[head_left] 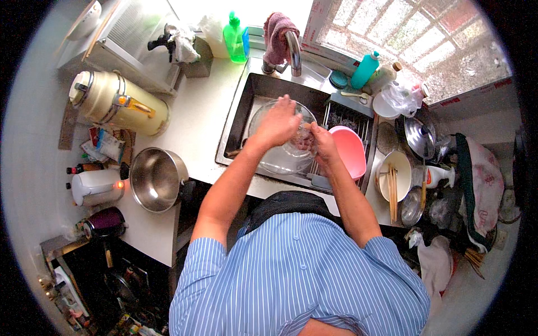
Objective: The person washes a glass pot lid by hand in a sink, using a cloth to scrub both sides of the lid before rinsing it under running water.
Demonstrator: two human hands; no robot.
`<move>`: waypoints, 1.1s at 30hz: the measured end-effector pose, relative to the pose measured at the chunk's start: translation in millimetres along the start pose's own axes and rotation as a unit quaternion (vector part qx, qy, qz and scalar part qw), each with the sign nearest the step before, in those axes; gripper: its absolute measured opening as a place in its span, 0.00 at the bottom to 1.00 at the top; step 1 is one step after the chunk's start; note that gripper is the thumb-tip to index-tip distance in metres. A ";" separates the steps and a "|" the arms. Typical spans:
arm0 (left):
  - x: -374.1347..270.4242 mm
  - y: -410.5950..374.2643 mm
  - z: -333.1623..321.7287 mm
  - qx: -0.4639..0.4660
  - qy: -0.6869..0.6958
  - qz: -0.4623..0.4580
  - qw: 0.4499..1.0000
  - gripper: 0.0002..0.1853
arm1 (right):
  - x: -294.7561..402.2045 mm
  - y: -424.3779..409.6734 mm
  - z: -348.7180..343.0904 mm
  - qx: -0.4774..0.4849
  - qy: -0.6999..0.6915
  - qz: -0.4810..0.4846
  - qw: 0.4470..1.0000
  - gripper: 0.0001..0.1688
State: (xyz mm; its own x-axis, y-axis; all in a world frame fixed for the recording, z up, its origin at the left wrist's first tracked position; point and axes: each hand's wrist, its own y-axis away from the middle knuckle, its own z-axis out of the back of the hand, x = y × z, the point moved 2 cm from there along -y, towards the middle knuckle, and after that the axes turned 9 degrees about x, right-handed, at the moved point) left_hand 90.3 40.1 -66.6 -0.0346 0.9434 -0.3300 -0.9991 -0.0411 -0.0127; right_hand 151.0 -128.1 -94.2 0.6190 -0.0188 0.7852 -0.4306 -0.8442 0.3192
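A clear glass bowl [275,157] is tilted over the dark sink [262,90], in front of me. My right hand [318,140] grips its rim from the right, with the fingers seen through the glass. My left hand [281,122] lies over the bowl with its palm down and holds nothing that I can see; whether it touches the glass is unclear. Just right of my right hand, a pink plastic basin [348,152] rests on the wire rack [365,122] across the sink. Behind the bowl, a pink cloth [277,38] is draped over the metal faucet [295,54].
A green pump bottle [236,40] and a teal bottle [365,70] stand behind the sink. To the left are a steel pot [156,180] and a large yellow thermos [126,105]. On the right, a white bowl [401,176] bears chopsticks [393,193], near a metal lid [419,136].
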 end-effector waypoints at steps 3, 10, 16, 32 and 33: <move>-51.2 -2.9 18.0 -0.006 0.033 0.042 0.999 0.31 | -8.6 -3.3 14.2 -0.002 -0.020 0.025 0.999 0.30; -92.7 17.1 -3.4 -0.059 -0.021 -0.013 0.998 0.35 | -3.3 1.5 -2.9 -0.020 -0.126 0.116 0.985 0.34; -96.2 31.9 -5.6 -0.064 -0.011 -0.090 0.994 0.33 | -7.8 1.3 16.5 -0.023 -0.245 0.070 0.967 0.26; -10.0 63.5 -3.0 -0.162 0.063 0.099 0.980 0.37 | 12.6 5.4 6.5 -0.079 -0.210 0.081 0.971 0.21; 0.1 55.0 3.1 -0.173 0.063 0.114 0.976 0.37 | 11.3 6.2 7.2 -0.066 -0.209 0.083 0.972 0.21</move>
State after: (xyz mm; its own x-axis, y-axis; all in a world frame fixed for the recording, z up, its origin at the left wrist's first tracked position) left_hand 35.2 39.0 -64.4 -0.2291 0.8497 -0.4749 -0.8970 -0.3738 -0.2360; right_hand 160.0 -137.4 -87.2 0.7352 -0.3876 0.5561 -0.6101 -0.7359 0.2936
